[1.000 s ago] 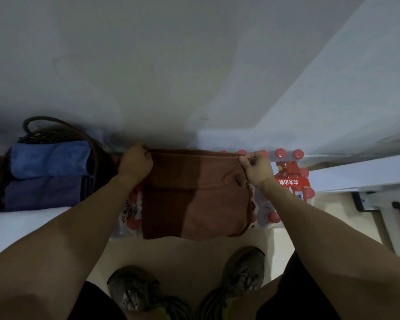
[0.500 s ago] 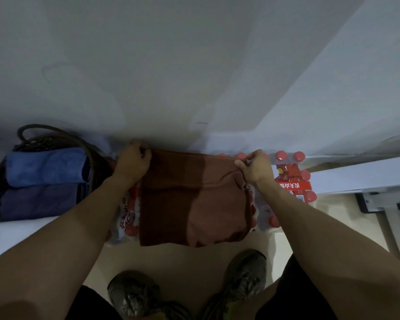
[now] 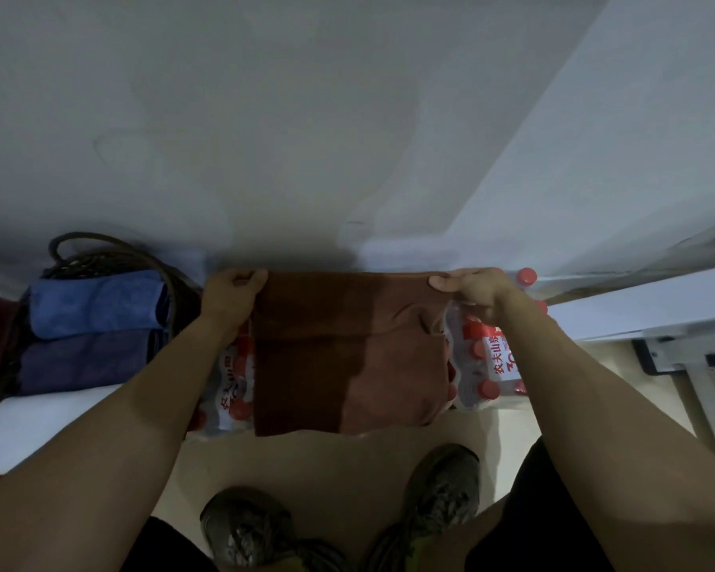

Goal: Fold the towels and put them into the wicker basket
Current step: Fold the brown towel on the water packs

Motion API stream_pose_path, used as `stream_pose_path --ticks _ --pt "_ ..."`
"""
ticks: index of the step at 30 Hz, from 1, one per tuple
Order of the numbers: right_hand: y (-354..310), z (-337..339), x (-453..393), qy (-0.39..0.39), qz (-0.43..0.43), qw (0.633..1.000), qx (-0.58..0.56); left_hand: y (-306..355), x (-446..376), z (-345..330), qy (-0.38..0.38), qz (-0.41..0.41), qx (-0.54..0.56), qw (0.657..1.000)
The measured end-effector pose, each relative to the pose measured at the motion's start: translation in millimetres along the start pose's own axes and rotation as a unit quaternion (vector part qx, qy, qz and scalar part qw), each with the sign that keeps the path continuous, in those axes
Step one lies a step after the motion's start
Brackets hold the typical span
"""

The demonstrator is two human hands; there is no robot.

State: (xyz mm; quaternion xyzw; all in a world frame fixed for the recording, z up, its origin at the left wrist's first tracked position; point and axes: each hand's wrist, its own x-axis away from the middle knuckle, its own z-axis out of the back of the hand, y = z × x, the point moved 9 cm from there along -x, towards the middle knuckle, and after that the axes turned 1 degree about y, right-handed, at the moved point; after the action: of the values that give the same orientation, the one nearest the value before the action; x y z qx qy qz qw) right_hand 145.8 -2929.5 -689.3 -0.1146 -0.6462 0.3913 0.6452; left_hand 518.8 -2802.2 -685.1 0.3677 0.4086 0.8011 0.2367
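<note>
Over the shrink-wrapped pack of red-capped water bottles [image 3: 486, 357] we hold the brown towel [image 3: 347, 357] by its far edge. Left hand [image 3: 230, 297] grips the far-left corner with curled fingers; right hand [image 3: 477, 293] pinches the far-right corner, thumb on top. Cloth appears already doubled: a fold line crosses it partway down, and the near edge drapes past the pack toward the floor.

Wicker basket [image 3: 79, 251] sits to the left, against the wall, with a blue towel [image 3: 100, 301] and a purple towel [image 3: 87, 359] folded inside.

Risks, as we judge them:
- Bottle caps make an uneven bed; the next fold could come out crooked or bunched. Wrinkles already show near the right corner.
- Near edge hangs unsupported; it could slide off and drag on the floor.
- Layers may shift apart if either pinch loosens during the carry left.
- Basket looks nearly full; we cannot tell how much room remains.
</note>
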Motion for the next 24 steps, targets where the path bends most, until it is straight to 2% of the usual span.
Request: stream_pose_path --ticks 2,4,6,7,8,9,10,12,14,15,22,24 --pt "8 1 4 -0.036 -0.023 0.998 -0.037 8 4 0 0.005 -0.032 -0.026 0.999" --pt "15 3 7 -0.028 -0.038 0.997 -0.067 20 11 -3 0.008 -0.076 -0.038 0.996" --pt "13 13 10 0.057 -0.009 0.998 0.000 33 21 -8 0.012 -0.117 -0.049 0.992" --pt "4 23 14 0.134 0.029 0.987 0.078 38 25 -11 0.012 -0.128 -0.052 0.990" --pt "-14 28 23 0.222 0.087 0.959 0.154 43 29 -14 0.007 -0.134 -0.051 0.990" --pt "-35 21 36 0.270 0.164 0.928 0.196 48 34 -20 -0.004 -0.141 -0.044 0.989" --pt "-54 1 46 0.256 0.238 0.915 0.200 54 40 -26 -0.019 -0.153 -0.033 0.988" --pt "-78 -56 61 0.125 0.331 0.915 0.193 66 52 -37 -0.040 -0.176 -0.014 0.983" --pt "-86 -109 71 -0.007 0.369 0.900 0.230 73 63 -45 -0.053 -0.180 0.014 0.982" --pt "-88 -125 75 -0.043 0.374 0.893 0.248 75 68 -46 -0.057 -0.176 0.036 0.982" --pt "-102 -148 84 -0.070 0.385 0.870 0.300 62 83 -44 -0.067 -0.102 0.149 0.981" --pt "-104 -148 83 -0.061 0.387 0.874 0.288 59 86 -46 -0.085 -0.115 0.127 0.982"
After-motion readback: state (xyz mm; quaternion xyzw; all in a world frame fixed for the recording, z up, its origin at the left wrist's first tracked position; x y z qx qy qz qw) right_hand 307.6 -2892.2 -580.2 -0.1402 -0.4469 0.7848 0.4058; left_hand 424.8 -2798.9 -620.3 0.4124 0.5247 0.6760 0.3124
